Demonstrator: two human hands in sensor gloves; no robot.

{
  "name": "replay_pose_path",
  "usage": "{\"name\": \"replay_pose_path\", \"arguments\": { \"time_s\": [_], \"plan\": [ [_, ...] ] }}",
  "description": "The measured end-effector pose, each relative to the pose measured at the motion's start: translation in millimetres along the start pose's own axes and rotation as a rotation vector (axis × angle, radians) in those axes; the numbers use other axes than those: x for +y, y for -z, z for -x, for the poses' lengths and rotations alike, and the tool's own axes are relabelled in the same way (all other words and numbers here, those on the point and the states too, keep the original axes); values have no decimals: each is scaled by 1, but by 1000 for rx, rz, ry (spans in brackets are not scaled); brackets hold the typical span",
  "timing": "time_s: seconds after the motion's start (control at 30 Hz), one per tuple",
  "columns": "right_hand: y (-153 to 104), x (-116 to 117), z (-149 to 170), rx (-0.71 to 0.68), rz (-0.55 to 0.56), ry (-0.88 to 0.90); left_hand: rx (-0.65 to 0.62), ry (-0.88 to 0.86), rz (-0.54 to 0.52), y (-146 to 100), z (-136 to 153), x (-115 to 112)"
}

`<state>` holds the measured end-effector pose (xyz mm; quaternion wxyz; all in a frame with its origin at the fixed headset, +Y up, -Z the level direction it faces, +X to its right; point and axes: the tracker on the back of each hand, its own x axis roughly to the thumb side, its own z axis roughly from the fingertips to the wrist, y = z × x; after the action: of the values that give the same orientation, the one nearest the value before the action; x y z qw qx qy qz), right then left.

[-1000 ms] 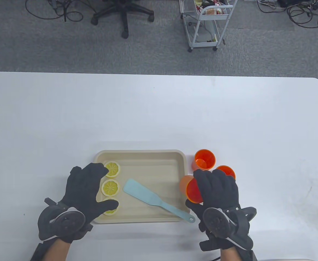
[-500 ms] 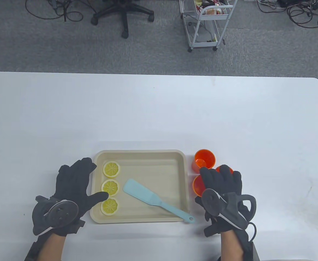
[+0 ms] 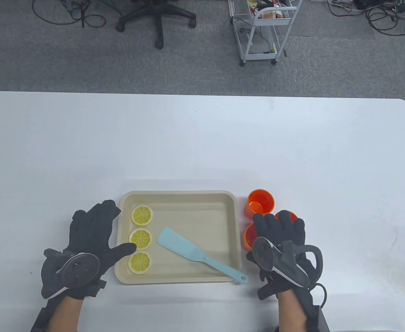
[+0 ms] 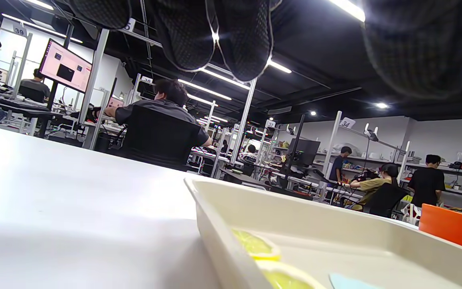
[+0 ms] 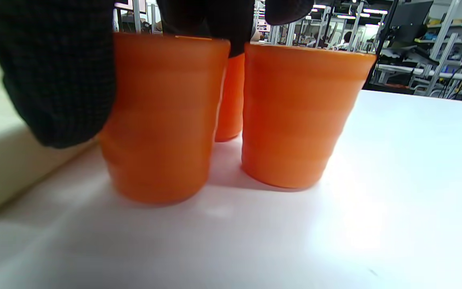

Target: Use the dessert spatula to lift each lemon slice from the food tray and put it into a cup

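Note:
A beige food tray [image 3: 188,195] holds three lemon slices [image 3: 140,238] in a column at its left. A light blue spatula [image 3: 180,246] lies slantwise in it, handle toward the near right corner. Three orange cups stand right of the tray. The far cup [image 3: 260,202] is in full view. My right hand [image 3: 278,235] covers the other two and holds the near left cup [image 5: 163,116], thumb [image 5: 54,76] on its side and fingers over its rim. My left hand [image 3: 95,231] lies flat beside the tray's left edge, its thumb over the rim near the slices [image 4: 255,245].
The white table [image 3: 202,138] stretches far beyond the tray. Its near edge is just behind my wrists. An office chair [image 3: 155,15] and a wire cart [image 3: 261,31] stand on the floor past the far edge.
My right hand has stood the tilted cup upright next to the tray and drawn back slightly. My left hand has slid left off the slices to the tray's left edge.

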<state>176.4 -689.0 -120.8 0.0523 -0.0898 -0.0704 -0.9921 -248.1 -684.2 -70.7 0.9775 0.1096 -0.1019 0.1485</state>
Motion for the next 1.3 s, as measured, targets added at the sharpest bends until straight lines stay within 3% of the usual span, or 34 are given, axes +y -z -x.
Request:
{"name": "replay_pose_path", "arguments": {
  "time_s": [0.13,0.23,0.33,0.47,0.83,1.03,1.3],
  "plan": [
    [-20,-23,-5,-65,68,92,12,3,0,0,2,1],
    [-31,-35,-28,-211,177,202,27,2,2,0,4,1],
    [-28,-30,-62,-336,104,273,41,2,15,1,7,0],
    [-13,-8,-100,-362,-83,259,55,4,46,2,10,-3],
    [9,29,-121,-181,-330,53,91,11,110,3,15,-10],
    [11,33,-126,-177,-283,-8,165,-52,205,7,22,-19],
    [1,17,-128,-149,-78,-61,333,-294,377,9,37,-41]
  ]
}}
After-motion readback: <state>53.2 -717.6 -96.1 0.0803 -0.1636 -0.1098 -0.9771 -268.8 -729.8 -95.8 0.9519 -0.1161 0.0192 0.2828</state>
